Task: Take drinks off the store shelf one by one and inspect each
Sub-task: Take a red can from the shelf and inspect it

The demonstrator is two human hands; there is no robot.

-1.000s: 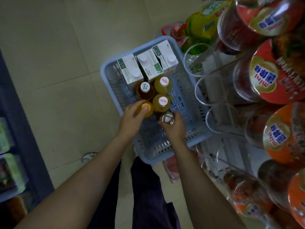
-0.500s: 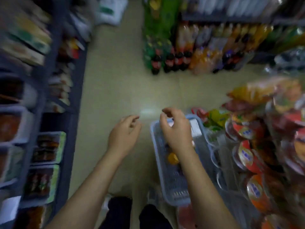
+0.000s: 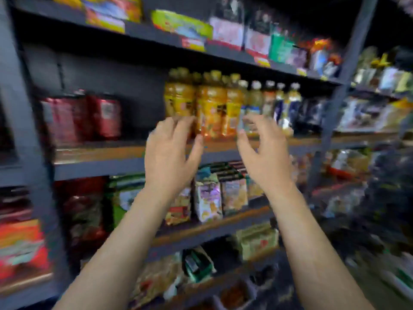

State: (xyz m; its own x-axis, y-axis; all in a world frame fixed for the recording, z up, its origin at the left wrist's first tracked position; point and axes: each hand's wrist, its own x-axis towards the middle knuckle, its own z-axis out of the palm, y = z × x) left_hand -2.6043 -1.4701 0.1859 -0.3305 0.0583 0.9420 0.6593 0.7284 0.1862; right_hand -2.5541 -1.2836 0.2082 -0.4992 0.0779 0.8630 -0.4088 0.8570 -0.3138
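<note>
A row of orange juice bottles [image 3: 212,104] with yellow caps stands on a dark store shelf [image 3: 100,151] at chest height, with white-capped bottles [image 3: 268,101] to their right. My left hand [image 3: 169,153] is raised in front of the leftmost orange bottles, fingers loosely spread and holding nothing. My right hand [image 3: 261,151] is up beside it, in front of the white-capped bottles, fingers spread and empty. The whole view is blurred by motion.
Red cans [image 3: 89,117] stand at the left of the same shelf. Small drink cartons [image 3: 219,193] fill the shelf below, snack packs [image 3: 181,25] the shelf above. A grey upright post [image 3: 339,86] rises on the right.
The view swung up from the blue basket on the floor to the shelf. Both hands let go of the bottles in the basket and rose empty toward the orange bottles.
</note>
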